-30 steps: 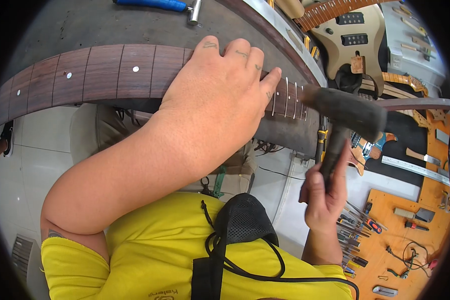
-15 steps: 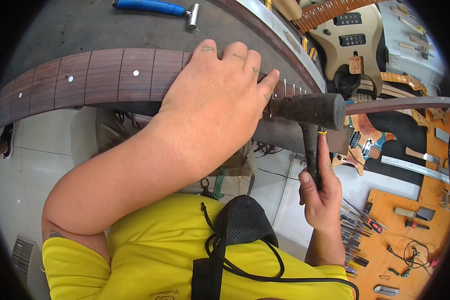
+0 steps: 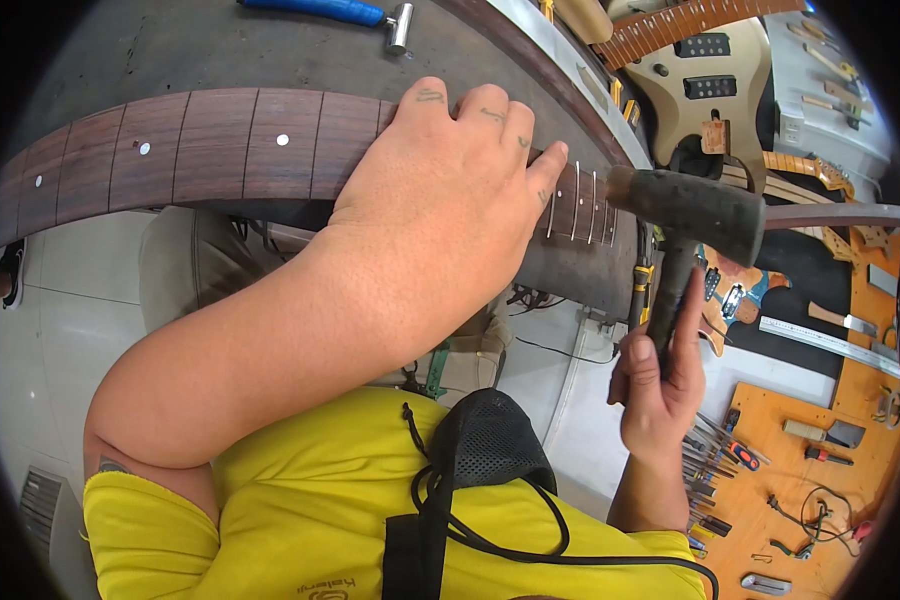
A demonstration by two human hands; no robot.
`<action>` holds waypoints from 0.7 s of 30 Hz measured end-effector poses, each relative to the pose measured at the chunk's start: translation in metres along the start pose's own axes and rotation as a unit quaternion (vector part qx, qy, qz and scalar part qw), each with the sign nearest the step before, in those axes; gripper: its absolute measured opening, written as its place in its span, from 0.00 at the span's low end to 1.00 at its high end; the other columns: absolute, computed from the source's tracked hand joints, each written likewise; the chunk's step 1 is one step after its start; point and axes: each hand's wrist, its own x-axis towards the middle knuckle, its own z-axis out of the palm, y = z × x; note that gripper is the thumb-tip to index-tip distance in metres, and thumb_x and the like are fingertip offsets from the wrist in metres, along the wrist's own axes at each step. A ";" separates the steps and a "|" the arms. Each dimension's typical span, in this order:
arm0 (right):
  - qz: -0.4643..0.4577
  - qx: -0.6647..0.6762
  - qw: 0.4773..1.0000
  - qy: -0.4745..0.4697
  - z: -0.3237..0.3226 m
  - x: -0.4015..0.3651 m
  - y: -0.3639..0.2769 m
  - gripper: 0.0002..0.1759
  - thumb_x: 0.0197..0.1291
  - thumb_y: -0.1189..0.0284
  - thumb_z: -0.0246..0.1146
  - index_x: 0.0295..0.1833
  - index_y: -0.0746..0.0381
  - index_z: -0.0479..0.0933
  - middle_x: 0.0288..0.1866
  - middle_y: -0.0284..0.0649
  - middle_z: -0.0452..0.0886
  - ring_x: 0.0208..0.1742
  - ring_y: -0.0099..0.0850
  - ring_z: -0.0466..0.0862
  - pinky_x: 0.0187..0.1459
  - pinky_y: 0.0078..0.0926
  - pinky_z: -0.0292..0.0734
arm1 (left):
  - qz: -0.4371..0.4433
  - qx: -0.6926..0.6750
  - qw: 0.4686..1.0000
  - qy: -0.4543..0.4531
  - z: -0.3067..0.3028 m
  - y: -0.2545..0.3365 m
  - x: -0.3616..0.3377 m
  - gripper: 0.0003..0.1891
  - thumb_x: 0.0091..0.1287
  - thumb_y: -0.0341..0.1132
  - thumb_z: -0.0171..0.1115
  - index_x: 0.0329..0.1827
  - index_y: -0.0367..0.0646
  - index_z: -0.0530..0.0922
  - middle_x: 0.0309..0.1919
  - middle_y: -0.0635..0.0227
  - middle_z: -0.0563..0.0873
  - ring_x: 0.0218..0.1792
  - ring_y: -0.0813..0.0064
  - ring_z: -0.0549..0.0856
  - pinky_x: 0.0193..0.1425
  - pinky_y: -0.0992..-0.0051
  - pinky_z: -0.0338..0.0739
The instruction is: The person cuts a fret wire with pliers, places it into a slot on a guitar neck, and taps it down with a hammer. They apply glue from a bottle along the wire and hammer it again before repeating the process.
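My left hand (image 3: 460, 190) lies back up across a dark wooden guitar neck (image 3: 215, 150) with round white inlay dots and cut fret slots. Its fingers curl over the far edge, their tips hidden. Right of that hand, several silvery frets (image 3: 592, 210) stand across the fretboard. In my right hand (image 3: 660, 390) is a hammer (image 3: 700, 215) with a thick dark head, gripped by the handle with the index finger stretched along it. The hammer head is raised beside the fretted end, apart from the frets.
A blue-handled hammer (image 3: 320, 10) lies on the dark bench top (image 3: 170, 55) at the back. Toward the upper right is a gold guitar body (image 3: 735, 100). Screwdrivers (image 3: 710, 480), a steel ruler (image 3: 830, 347) and other tools are at the right on an orange wooden board (image 3: 770, 400).
The hammer has swung up and right, away from the frets, uncovering them. My left hand stays on the neck. The view has shifted slightly.
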 end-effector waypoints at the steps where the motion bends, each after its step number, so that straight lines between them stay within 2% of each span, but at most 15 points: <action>1: 0.006 -0.055 0.997 -0.046 0.000 0.001 0.001 0.38 0.77 0.80 0.58 0.88 0.63 0.54 0.54 0.38 0.75 0.39 0.21 0.76 0.43 0.19 0.71 | 0.001 -0.001 1.000 0.002 -0.001 0.000 0.001 0.25 0.76 0.42 0.58 0.75 0.48 0.79 0.53 0.64 0.85 0.58 0.67 0.81 0.61 0.62 0.74; 2: 0.012 -0.110 0.990 -0.090 -0.001 0.002 0.003 0.37 0.74 0.83 0.60 0.86 0.68 0.58 0.79 0.50 0.77 0.55 0.28 0.84 0.61 0.21 0.76 | 0.004 0.000 1.000 0.004 -0.001 0.000 0.002 0.25 0.76 0.42 0.58 0.75 0.48 0.79 0.53 0.64 0.85 0.58 0.67 0.81 0.61 0.62 0.74; 3: -0.020 -0.155 0.984 -0.089 -0.004 0.004 0.004 0.38 0.73 0.84 0.61 0.86 0.68 0.59 0.80 0.50 0.76 0.56 0.25 0.83 0.61 0.20 0.74 | 0.008 0.012 1.000 -0.002 -0.002 0.000 0.001 0.25 0.76 0.42 0.58 0.75 0.48 0.79 0.53 0.64 0.85 0.58 0.67 0.81 0.61 0.62 0.74; 7: -0.006 -0.127 0.987 -0.095 -0.006 0.006 -0.005 0.37 0.73 0.84 0.62 0.85 0.69 0.60 0.81 0.51 0.74 0.56 0.23 0.81 0.61 0.19 0.73 | 0.014 0.019 1.000 0.008 -0.002 0.000 0.000 0.24 0.76 0.42 0.58 0.73 0.47 0.81 0.50 0.63 0.85 0.57 0.66 0.82 0.60 0.62 0.74; 10: 0.032 -0.082 0.994 -0.071 -0.005 0.008 -0.007 0.36 0.73 0.83 0.61 0.85 0.69 0.61 0.77 0.50 0.78 0.57 0.24 0.81 0.63 0.21 0.73 | 0.029 -0.044 0.999 0.004 -0.015 -0.005 -0.004 0.20 0.76 0.42 0.60 0.67 0.51 0.86 0.50 0.62 0.86 0.57 0.65 0.83 0.60 0.60 0.75; 11: -0.003 -0.103 0.993 -0.057 -0.008 0.009 -0.003 0.36 0.74 0.83 0.61 0.85 0.68 0.60 0.72 0.47 0.82 0.50 0.23 0.82 0.57 0.20 0.76 | 0.030 -0.043 0.999 0.004 -0.017 -0.008 -0.005 0.20 0.76 0.42 0.60 0.67 0.51 0.86 0.50 0.62 0.86 0.57 0.65 0.83 0.60 0.60 0.75; 12: -0.036 -0.124 0.991 -0.044 -0.010 0.009 0.000 0.36 0.75 0.83 0.60 0.86 0.67 0.60 0.66 0.45 0.85 0.44 0.23 0.82 0.51 0.19 0.78 | 0.059 -0.054 0.997 -0.001 -0.017 -0.013 -0.007 0.20 0.72 0.41 0.61 0.66 0.58 0.87 0.52 0.61 0.86 0.57 0.62 0.83 0.61 0.60 0.76; 13: -0.010 -0.057 0.998 -0.007 -0.001 0.008 -0.006 0.39 0.79 0.77 0.58 0.90 0.60 0.53 0.35 0.29 0.77 0.22 0.13 0.68 0.22 0.14 0.65 | 0.087 -0.066 0.994 -0.008 -0.016 -0.014 -0.010 0.21 0.69 0.41 0.63 0.65 0.65 0.89 0.53 0.59 0.85 0.57 0.60 0.84 0.62 0.60 0.77; 16: -0.012 0.011 1.000 0.019 0.001 0.009 -0.008 0.38 0.79 0.78 0.57 0.90 0.60 0.53 0.37 0.30 0.80 0.22 0.13 0.67 0.22 0.13 0.64 | 0.094 -0.058 0.994 -0.018 -0.016 -0.014 -0.010 0.20 0.69 0.38 0.63 0.61 0.69 0.91 0.59 0.57 0.85 0.60 0.59 0.84 0.63 0.60 0.77; 18: -0.013 -0.021 1.000 0.006 0.001 0.012 -0.008 0.39 0.78 0.79 0.57 0.90 0.59 0.53 0.39 0.30 0.80 0.22 0.13 0.67 0.22 0.14 0.65 | 0.095 -0.062 0.993 -0.014 -0.016 -0.016 -0.010 0.20 0.69 0.38 0.63 0.61 0.68 0.91 0.60 0.58 0.85 0.59 0.59 0.84 0.63 0.60 0.77; 20: -0.024 -0.130 0.988 -0.075 -0.005 0.015 -0.007 0.36 0.75 0.82 0.60 0.86 0.68 0.59 0.67 0.40 0.83 0.43 0.17 0.79 0.53 0.15 0.75 | 0.097 -0.070 0.993 -0.010 -0.016 -0.016 -0.009 0.20 0.69 0.39 0.63 0.61 0.67 0.91 0.60 0.58 0.85 0.59 0.60 0.84 0.63 0.59 0.77; 21: -0.035 -0.117 0.991 -0.059 -0.008 0.016 -0.006 0.38 0.76 0.80 0.59 0.88 0.63 0.57 0.53 0.35 0.81 0.33 0.15 0.74 0.38 0.14 0.70 | 0.095 -0.069 0.993 -0.014 -0.017 -0.016 -0.008 0.20 0.69 0.39 0.63 0.61 0.67 0.91 0.60 0.59 0.85 0.60 0.60 0.83 0.63 0.59 0.77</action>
